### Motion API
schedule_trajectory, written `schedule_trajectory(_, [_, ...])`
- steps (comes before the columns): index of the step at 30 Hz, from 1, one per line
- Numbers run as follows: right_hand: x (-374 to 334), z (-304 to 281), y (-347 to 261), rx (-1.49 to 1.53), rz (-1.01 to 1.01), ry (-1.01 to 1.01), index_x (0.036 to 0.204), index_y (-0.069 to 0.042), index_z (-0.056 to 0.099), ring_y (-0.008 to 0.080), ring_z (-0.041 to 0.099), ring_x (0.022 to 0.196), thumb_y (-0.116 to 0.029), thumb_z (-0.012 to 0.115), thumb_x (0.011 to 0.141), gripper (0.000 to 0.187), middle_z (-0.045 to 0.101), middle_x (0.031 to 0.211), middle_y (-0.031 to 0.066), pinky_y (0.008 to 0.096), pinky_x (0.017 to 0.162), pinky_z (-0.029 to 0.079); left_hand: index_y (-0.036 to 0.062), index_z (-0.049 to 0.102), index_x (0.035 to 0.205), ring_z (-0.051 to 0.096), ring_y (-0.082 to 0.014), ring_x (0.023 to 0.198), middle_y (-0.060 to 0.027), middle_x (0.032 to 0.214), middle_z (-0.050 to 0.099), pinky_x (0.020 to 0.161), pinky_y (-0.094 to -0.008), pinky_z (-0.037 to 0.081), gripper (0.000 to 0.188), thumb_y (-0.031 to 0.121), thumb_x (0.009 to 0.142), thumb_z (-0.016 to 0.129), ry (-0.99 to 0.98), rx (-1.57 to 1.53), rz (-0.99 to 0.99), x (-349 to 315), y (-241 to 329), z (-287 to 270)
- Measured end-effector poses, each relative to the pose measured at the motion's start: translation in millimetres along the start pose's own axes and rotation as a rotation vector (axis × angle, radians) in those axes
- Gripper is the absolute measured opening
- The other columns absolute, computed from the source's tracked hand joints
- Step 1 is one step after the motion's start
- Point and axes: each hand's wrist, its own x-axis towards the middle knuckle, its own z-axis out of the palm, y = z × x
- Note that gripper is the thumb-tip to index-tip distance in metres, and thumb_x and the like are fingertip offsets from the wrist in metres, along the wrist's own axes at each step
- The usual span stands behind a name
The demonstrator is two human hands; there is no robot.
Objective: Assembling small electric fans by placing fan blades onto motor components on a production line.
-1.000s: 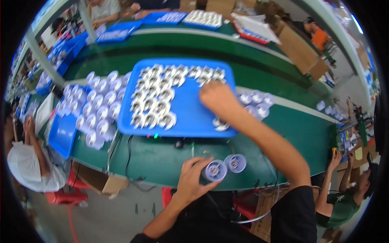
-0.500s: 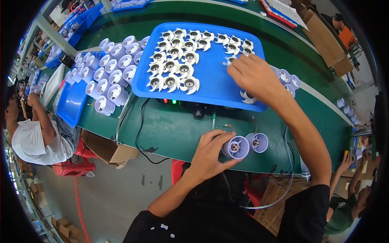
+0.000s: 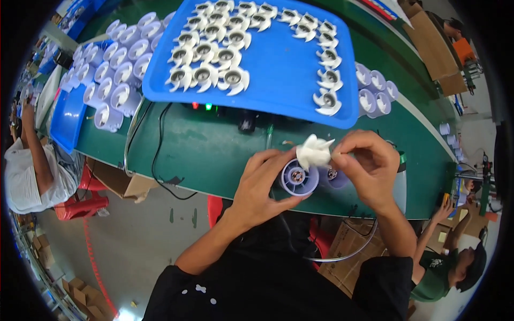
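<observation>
My left hand (image 3: 261,184) is wrapped round a lilac round housing (image 3: 300,178), whose open top shows spokes and a small copper-wound motor in the centre. Pinched by one blade in my right hand (image 3: 369,168) is a white fan impeller (image 3: 315,152), held tilted just above the housing's rim and apart from the motor. A second lilac housing (image 3: 336,177) stands just right of the first, partly hidden behind the right hand's fingers. Beyond both hands lies a blue tray (image 3: 284,69) bearing many white impellers (image 3: 233,78), grouped at its left and along its right side.
Many lilac housings with white impellers inside (image 3: 125,99) stand left of the tray, near a blue bin (image 3: 68,125). More housings (image 3: 375,101) stand at its right. A black cable (image 3: 155,155) runs over the green bench (image 3: 214,144). Co-workers sit at both sides.
My right hand has come back from the tray toward me, bringing a white impeller over the housing. My left hand still grips the housing. The view has shifted slightly.
</observation>
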Motion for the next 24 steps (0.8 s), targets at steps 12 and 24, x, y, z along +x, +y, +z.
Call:
schedule_trajectory(12, [-1.1, 9.0, -12.5, -0.104, 0.560, -0.267, 0.092, 0.002, 0.060, 0.0036, 0.044, 0.058, -0.007, 0.069, 0.091, 0.012, 0.054, 0.067, -0.0001, 0.0246, 0.051, 0.034, 0.0052, 0.061, 0.125, 0.058, -0.0281, 0.112, -0.0069, 0.122, 0.065, 0.095, -0.0408, 0.047, 0.072, 0.013, 0.059, 0.087, -0.011, 0.047, 0.063, -5.0, -4.7, 3.9])
schedule_trajectory(24, [-9.2, 6.9, -28.1, -0.312, 0.324, -0.245, 0.085, 0.001, 0.062, 0.0230, 0.050, 0.052, -0.009, 0.067, 0.090, 0.012, 0.060, 0.071, 0.0118, 0.0329, 0.050, 0.039, 0.0057, 0.062, 0.125, 0.056, -0.0288, 0.112, -0.0070, 0.118, 0.065, 0.096, -0.0408, 0.046, 0.072, 0.012, 0.057, 0.087, 0.008, 0.050, 0.093, -1.3, -4.6, 4.2])
